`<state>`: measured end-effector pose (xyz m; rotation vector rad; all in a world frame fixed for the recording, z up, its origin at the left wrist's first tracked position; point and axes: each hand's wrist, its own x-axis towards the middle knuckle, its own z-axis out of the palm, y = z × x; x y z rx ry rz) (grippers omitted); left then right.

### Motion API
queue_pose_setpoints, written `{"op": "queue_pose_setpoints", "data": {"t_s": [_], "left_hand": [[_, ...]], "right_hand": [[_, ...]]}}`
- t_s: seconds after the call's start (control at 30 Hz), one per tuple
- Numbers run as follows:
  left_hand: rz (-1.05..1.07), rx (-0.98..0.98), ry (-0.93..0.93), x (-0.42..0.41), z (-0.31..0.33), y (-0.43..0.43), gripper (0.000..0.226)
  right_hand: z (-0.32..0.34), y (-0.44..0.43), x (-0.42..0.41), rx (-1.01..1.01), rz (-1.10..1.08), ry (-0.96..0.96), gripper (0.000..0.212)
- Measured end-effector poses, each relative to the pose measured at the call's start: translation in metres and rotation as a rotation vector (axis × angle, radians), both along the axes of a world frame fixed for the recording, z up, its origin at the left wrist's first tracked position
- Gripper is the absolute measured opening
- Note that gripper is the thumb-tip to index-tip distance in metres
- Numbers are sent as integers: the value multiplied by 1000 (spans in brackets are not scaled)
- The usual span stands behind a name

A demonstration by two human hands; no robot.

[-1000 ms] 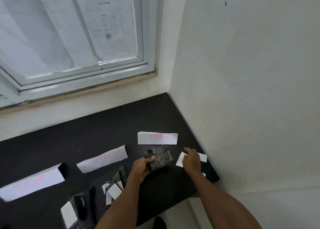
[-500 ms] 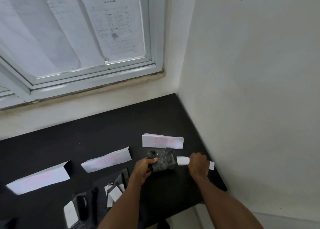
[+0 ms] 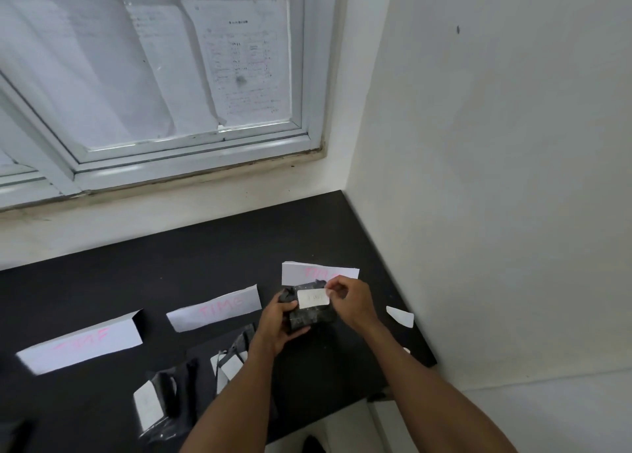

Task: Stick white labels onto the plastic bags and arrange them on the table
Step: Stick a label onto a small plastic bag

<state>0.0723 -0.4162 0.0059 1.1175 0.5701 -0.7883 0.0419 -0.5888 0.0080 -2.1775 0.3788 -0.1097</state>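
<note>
1. Black counter (image 3: 205, 254) fitted into a corner, under a window (image 3: 171, 76) and against a pale wall (image 3: 496, 144). A head-worn camera looks down on two bare hands.
2. The step in hand appears to be sticking a white label (image 3: 313, 298) onto a small plastic bag (image 3: 309, 319) with dark contents. The label lies across the bag's upper face. Whether it has stuck down all over cannot be told.
3. Right hand (image 3: 354, 303): its fingers (image 3: 337, 286) are curled, with thumb and forefinger pressed together in a pinch on the label's right end.
4. Left hand (image 3: 273, 327): its fingers (image 3: 289, 305) are curled round the bag's left side, the thumb on top just beside the label's left edge. Whether the bag rests on the counter or is held just off it cannot be told.
5. The next move likely calls for pressing the label flat from the pinched end across. The left hand would need to steady the crinkly bag, which then has to be set in its place.
6. Just beyond the fingers, and partly hidden by them, lies a white paper strip (image 3: 319, 270) with pink lettering.
7. Left of the fingers lie two more strips (image 3: 215, 307), also lettered in pink, each well apart from the next.
8. Nearer the person and left of the fingers lie two bags (image 3: 160, 398), each showing a white label.
9. Right of the fingers, near the wall, a loose white slip (image 3: 400, 315) lies on the counter.
</note>
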Motion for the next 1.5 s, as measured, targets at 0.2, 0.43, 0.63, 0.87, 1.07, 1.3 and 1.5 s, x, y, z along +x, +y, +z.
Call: {"op": "queue_pose_setpoints", "data": {"t_s": [0.2, 0.43, 0.63, 0.87, 1.07, 1.3, 1.5], "left_hand": [[-23, 14, 31, -16, 19, 29, 44], [-108, 23, -133, -29, 39, 69, 27], [-80, -51, -150, -32, 58, 108, 45], [-94, -75, -170, -36, 78, 175, 45], [95, 75, -163, -46, 73, 240, 26], [207, 123, -97, -59, 49, 330, 17], [219, 241, -6, -73, 29, 403, 22]], "right_hand": [[14, 32, -11, -160, 44, -4, 13], [31, 73, -27, -317, 48, -69, 12], [30, 114, -31, 45, -171, 24, 63], [53, 197, -35, 270, -223, 39, 28], [47, 257, -45, 330, 15, 14, 40], [53, 342, -48, 501, 162, 212, 38], [35, 425, -54, 458, 170, 470, 37]]}}
